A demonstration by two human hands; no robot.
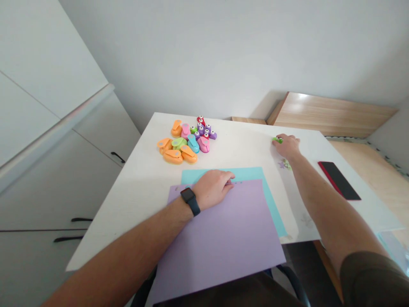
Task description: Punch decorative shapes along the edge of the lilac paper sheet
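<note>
White cabinet doors (47, 128) are filling the view at 9 o'clock, and a light wood surface (332, 113) is running behind the desk (128, 204) at 2 o'clock. A purple card sheet (217, 251) is lying at 6 o'clock, overhanging the desk's near edge, its long axis appearing to run roughly 6 to 12 o'clock with a slight skew. A teal card sheet (246, 174) is showing beyond it, along the far and right edges. Both look light and fairly stiff, likely to flex and slide on each other; the overhanging edge looks like the easiest place to take hold.

The left hand (212, 187) is resting on the purple sheet's far edge, fingers lightly curved and holding nothing visible. A dark smartwatch (190, 201) is circling that wrist. The right hand (286, 147) is curling at 2 o'clock over a green plastic piece (277, 140), mostly hidden by the fingers, and seems to have hold of it.

Colourful craft punches (185, 143) are clustering at 12 o'clock, including an orange one (173, 156). A black phone with a red edge (338, 180) is lying at 3 o'clock. A small floral print (285, 164) is showing just below the right hand.
</note>
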